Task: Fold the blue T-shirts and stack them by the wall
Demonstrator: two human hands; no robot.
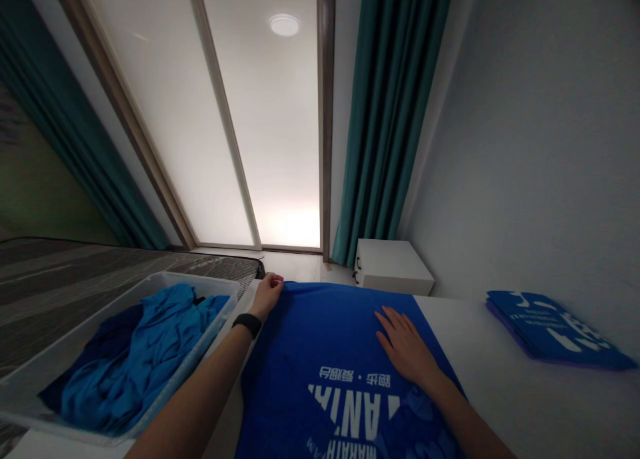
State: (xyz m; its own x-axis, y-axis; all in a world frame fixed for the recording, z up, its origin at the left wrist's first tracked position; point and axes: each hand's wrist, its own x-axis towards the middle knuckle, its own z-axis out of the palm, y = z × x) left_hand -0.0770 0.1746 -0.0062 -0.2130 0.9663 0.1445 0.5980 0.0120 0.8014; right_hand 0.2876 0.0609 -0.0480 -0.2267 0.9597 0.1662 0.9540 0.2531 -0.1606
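A blue T-shirt with white lettering, upside down from my side, lies spread over the white table. At its far left corner, my left hand has its fingers closed on the shirt's edge; a dark band is around that wrist. My right hand rests flat on the right half of the shirt, fingers stretched out. The fabric near my right forearm is bunched, and the near end of the shirt runs out of view.
A clear plastic bin holding crumpled blue clothes stands at the left. Folded blue shirts lie stacked on the table at the right. Beyond the table are a white cabinet, teal curtains and frosted sliding doors.
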